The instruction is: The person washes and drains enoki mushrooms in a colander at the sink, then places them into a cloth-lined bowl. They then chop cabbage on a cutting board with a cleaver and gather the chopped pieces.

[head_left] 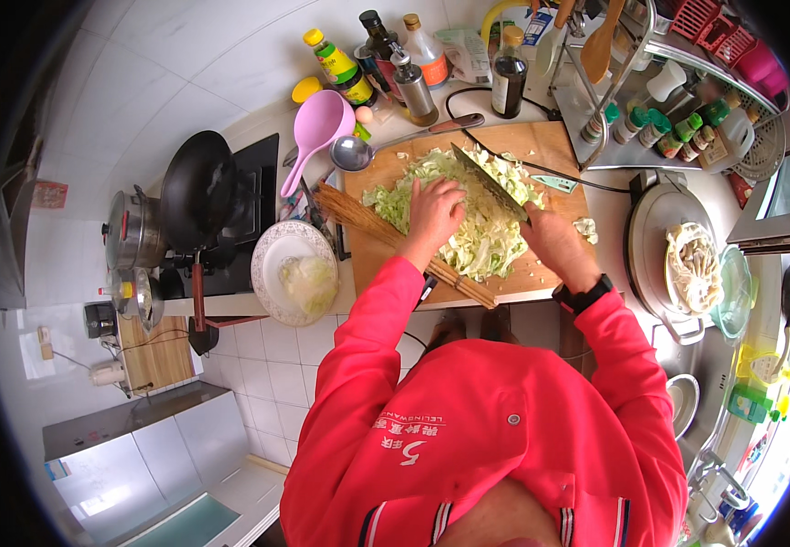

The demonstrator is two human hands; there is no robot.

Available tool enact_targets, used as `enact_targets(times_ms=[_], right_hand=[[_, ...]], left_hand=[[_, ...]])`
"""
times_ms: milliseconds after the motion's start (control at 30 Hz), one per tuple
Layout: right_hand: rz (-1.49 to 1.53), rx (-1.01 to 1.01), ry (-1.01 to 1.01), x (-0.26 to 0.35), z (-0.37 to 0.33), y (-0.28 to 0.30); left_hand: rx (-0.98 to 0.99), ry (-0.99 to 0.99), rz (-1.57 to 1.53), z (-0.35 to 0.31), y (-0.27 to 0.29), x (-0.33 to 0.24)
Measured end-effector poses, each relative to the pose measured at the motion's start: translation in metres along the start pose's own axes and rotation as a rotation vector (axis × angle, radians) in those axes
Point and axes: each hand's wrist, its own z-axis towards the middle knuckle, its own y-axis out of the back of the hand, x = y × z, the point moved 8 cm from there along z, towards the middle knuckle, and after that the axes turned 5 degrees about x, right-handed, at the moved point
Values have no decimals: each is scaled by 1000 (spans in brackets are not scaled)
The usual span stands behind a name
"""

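Observation:
A wooden cutting board (pixel 550 146) carries a spread heap of chopped pale green cabbage (pixel 481 242). My right hand (pixel 559 244) is closed round the handle of a kitchen knife (pixel 493 185). Its broad dark blade slants up and left across the cabbage. Just left of the blade, my left hand (pixel 435 215) rests on the heap, fingers bent over the shreds; the fingertips are partly hidden. Under my left wrist lies a bundle of thin straw-coloured sticks (pixel 358 215), slanting across the board's left side. A steel ladle (pixel 352 153) rests at the board's far left corner.
Left stand a patterned plate (pixel 265 251) with pale leaves, a black wok (pixel 196 187) and a steel pot (pixel 130 228). Bottles (pixel 424 55) and a pink dipper (pixel 322 118) are behind. Mushrooms (pixel 694 269) sit on a round appliance (pixel 659 219) at right, beneath a spice rack (pixel 632 150). A black cord (pixel 595 187) crosses the board.

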Motion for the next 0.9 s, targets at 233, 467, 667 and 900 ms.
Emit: enact_targets(times_ms=[233, 467, 667, 900], right_hand=[[-58, 66, -65, -1, 3, -14], [-71, 175, -29, 0, -4, -36], [-19, 72, -32, 6, -1, -30], [-27, 23, 6, 28, -13, -28]], left_hand=[[-196, 10, -133, -16, 23, 4], [-409, 130, -99, -56, 47, 5], [-455, 230, -52, -83, 48, 13], [-448, 243, -30, -116, 34, 9]])
